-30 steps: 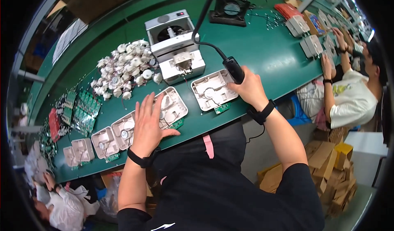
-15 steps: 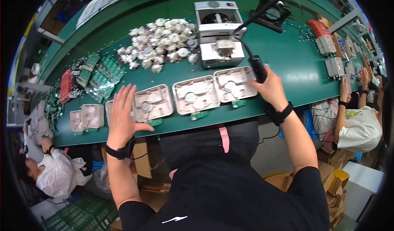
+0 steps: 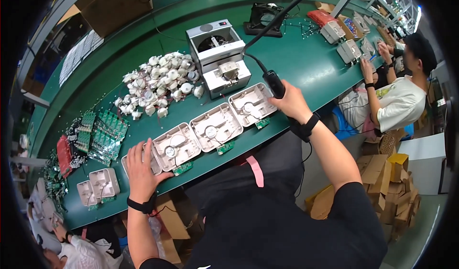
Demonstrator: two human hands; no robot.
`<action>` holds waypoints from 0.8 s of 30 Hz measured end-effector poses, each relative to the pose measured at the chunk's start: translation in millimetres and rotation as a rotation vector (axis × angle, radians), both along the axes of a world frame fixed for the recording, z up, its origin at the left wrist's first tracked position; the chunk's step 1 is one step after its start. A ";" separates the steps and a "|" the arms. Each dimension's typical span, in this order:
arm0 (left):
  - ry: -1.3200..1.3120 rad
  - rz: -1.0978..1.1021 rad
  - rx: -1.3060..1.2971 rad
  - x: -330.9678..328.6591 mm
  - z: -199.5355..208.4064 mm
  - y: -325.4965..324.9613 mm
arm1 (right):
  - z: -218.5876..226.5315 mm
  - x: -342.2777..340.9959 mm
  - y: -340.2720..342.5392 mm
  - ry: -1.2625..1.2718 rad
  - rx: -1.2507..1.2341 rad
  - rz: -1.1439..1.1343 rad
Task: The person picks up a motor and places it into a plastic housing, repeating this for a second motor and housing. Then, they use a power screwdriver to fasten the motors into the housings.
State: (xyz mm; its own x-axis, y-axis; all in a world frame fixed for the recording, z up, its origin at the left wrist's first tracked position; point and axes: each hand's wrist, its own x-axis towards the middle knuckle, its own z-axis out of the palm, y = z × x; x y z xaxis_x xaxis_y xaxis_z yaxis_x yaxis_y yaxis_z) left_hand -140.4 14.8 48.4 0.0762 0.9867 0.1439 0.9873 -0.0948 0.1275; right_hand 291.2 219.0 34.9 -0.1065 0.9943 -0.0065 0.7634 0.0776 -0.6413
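Observation:
My left hand (image 3: 142,177) lies with fingers stretched over a white plastic housing (image 3: 157,167) at the left end of a row, partly hiding it. To its right sit more open housings: one beside the thumb (image 3: 165,144), a middle one (image 3: 224,121) and a right one (image 3: 245,98). Each of these three holds a round wired part, with a small green circuit board (image 3: 225,148) lying at its near edge. My right hand (image 3: 295,104) is closed round a black corded electric screwdriver (image 3: 274,84), beside the right housing; its tip is hidden.
Behind the row stand a grey screw feeder (image 3: 222,84) and a pile of white round parts (image 3: 160,80). Farther left are green circuit boards (image 3: 109,134), a red bag (image 3: 63,155) and a housing pair (image 3: 114,179). A black fan (image 3: 266,19) sits behind; a co-worker (image 3: 399,106) works at right.
The whole view has turned and shifted. My left hand has come down onto the left housing of the row. My right hand still grips the screwdriver next to the right housing.

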 end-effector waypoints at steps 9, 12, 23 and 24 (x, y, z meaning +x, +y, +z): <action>-0.075 -0.001 0.003 60.7 -2.5 43.3 | 9.9 54.0 41.8 -0.022 0.015 -0.064; -0.099 -0.008 -0.005 75.2 -3.4 57.3 | 4.3 75.2 57.9 -0.013 0.057 -0.034; -0.408 0.290 0.176 49.6 6.3 36.9 | 142.1 -6.5 21.0 1.125 0.203 0.077; -0.441 0.388 0.242 50.7 2.3 37.1 | 144.1 -23.9 23.8 1.178 0.254 0.195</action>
State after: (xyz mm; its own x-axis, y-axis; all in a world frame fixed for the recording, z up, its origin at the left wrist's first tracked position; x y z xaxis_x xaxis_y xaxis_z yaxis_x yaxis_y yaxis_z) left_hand -89.8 51.9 50.7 -0.3978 0.8662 0.3024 0.8152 0.1826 0.5496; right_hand 267.3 242.8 179.0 -0.0635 0.9197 0.3874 -0.3136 0.3501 -0.8827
